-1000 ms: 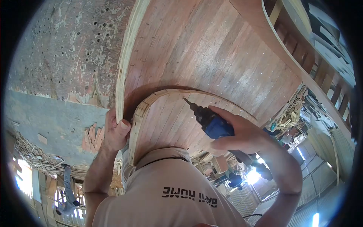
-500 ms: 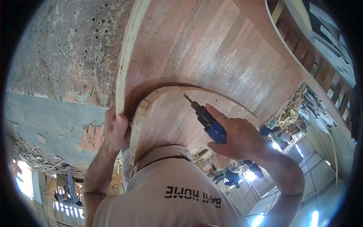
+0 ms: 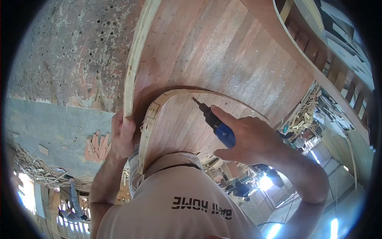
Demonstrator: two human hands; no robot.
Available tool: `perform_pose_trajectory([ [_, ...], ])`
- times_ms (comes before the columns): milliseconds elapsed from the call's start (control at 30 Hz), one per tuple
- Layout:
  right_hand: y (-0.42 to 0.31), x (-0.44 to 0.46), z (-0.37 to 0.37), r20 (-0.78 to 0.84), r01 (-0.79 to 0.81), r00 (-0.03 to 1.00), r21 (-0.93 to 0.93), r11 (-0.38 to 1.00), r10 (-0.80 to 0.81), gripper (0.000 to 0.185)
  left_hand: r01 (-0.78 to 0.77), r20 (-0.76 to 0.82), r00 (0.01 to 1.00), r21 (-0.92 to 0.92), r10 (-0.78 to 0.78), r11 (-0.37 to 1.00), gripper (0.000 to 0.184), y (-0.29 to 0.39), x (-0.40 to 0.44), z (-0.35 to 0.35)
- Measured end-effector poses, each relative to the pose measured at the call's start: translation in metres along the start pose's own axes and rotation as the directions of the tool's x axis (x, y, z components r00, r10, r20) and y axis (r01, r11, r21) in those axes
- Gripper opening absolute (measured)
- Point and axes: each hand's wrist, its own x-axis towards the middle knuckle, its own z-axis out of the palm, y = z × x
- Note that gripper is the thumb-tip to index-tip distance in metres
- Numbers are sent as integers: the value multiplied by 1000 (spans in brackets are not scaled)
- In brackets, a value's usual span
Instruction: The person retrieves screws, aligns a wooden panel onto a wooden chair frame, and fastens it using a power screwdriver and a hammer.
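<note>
My right hand is closed around a blue and black power drill. Its bit points up and left at the near curved wooden panel, close to the rim; whether the tip touches the wood I cannot tell. This panel is made of narrow strips and has a pale layered edge. My left hand grips the lower end of the pale edge of a larger curved wooden panel, fingers wrapped round it. Part of the left fingers is hidden behind the edge.
A worn board with many holes lies at the upper left. Wood offcuts rest on the grey floor, with a scrap pile beyond. A slatted wooden frame stands at the right. A person is at the far lower left.
My right hand and the drill have shifted slightly left and up, while my right forearm has swung a little outward. My left hand keeps its grip on the panel edge.
</note>
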Motion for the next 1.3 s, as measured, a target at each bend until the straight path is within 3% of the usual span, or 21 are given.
perform_pose_trajectory([
  [233, 6, 3, 8, -71, 70, 995, -92, 993, -77, 84, -69, 1, 998, 26, 69, 997, 74, 10, 6, 8],
  [400, 0, 0, 12, -63, 3, 998, -122, 992, -11, 87, -101, -4, 995, 11, 101, 995, 65, 9, 9, 8],
  [533, -4, 0, 12, -20, -77, 997, -91, 993, 75, 96, -128, -152, 971, 316, 183, 940, 47, 8, 2, 0],
  [700, 20, -8, 22, -187, 3, 982, 188, 982, 33, 102, -426, 77, 905, 160, 419, 891, 42, 21, -68, 72],
  [733, 23, -11, 23, -234, 42, 972, 234, 971, 14, 98, 46, 61, 997, -18, -45, 999, 49, 17, -62, 97],
  [767, 27, -13, 24, -281, 85, 960, 275, 958, -4, 93, 511, 133, 859, -183, -494, 840, 56, 6, -51, 120],
  [833, 30, -16, 29, -283, 133, 959, 363, 922, -27, 77, 676, 314, 734, -423, -602, 604, 53, -31, -28, 141],
  [933, 45, -21, 48, -364, 172, 930, 561, 810, 54, 55, 619, 359, 786, -478, -504, 623, 49, -35, -9, 174],
  [967, 52, -24, 53, -404, 193, 909, 627, 755, 102, 49, 562, 291, 818, -589, -496, 582, 48, -42, -8, 186],
  [1067, 73, -34, 67, -300, 200, 922, 911, 361, 245, 42, 526, 259, 835, -633, -486, 568, 47, -31, -5, 189],
  [1167, 94, -35, 75, -170, 114, 971, 947, 301, 167, 36, 501, 241, 853, -628, -463, 596, 48, -37, -6, 188],
  [1233, 97, -36, 78, -203, 185, 978, 946, 265, 45, 32, 499, 235, 849, -648, -473, 575, 49, -38, -6, 187],
  [1300, 98, -25, 85, -507, 522, 852, 798, 299, -133, 31, 487, 238, 853, -681, -464, 546, 50, -41, -4, 186],
])
